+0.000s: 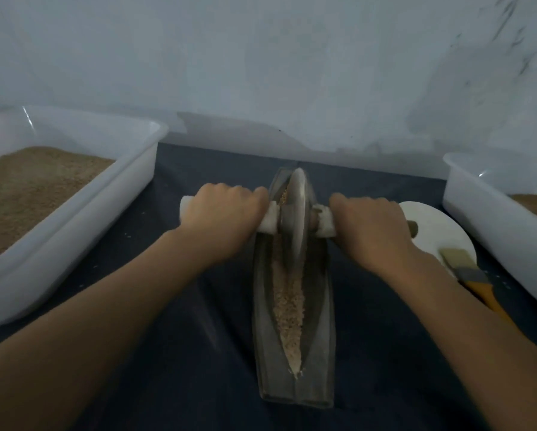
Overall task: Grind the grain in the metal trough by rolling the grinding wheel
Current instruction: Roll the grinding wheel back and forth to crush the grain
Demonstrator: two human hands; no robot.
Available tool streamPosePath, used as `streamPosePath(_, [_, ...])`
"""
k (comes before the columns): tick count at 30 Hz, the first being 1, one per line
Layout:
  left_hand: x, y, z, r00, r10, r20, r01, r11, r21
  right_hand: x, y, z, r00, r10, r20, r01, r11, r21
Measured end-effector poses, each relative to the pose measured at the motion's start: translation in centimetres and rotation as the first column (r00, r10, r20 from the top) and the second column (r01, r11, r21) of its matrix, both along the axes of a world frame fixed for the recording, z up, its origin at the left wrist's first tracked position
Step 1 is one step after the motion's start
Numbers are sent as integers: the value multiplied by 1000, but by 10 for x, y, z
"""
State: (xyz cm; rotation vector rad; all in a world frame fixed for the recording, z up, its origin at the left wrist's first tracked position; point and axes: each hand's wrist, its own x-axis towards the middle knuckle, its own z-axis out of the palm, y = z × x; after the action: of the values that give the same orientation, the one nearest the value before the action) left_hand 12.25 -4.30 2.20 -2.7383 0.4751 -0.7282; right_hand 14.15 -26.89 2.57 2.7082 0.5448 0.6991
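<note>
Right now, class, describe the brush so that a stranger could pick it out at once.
Start at the long metal trough in the middle of the dark cloth, then look right, past the right hand. The flat brush lies partly on a round white plate. Its orange handle is the only bright colour among the white tubs.

Looks like a makeshift grain-processing workbench, not a home kitchen. Bare scuffed whitish wall (261, 57) right behind. Surface (180, 353) covered in dark cloth. Large white plastic tub (74, 231) heaped with brown meal at left, second tub (491, 219) at right. Metal grinding trough (320, 306) centre, paintbrush (472, 275) beside it.
</note>
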Motion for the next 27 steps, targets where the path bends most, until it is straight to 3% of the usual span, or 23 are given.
streamPosePath(8, [6, -5, 5, 1000, 16, -19, -16, 1000, 11, -3, -2, 0, 997, -13, -72, 16, 999, 40])
streamPosePath(13, [-44, 9, -3, 988, -43, -149, 33, 997, -69, -58, -7, 9, 992, 77, -95, -87, 991, -103])
streamPosePath(16, [-56, 13, -3, 989, -87, -116, 84, 996, -30, -71, -9, 12, 994, 81, -73, -91, 986, -138])
streamPosePath(27, [26, 2, 4, 999, -49, -12, 49, 998, 26, 16, -2, 1, 992, -11, -125, 15, 1000, 27])
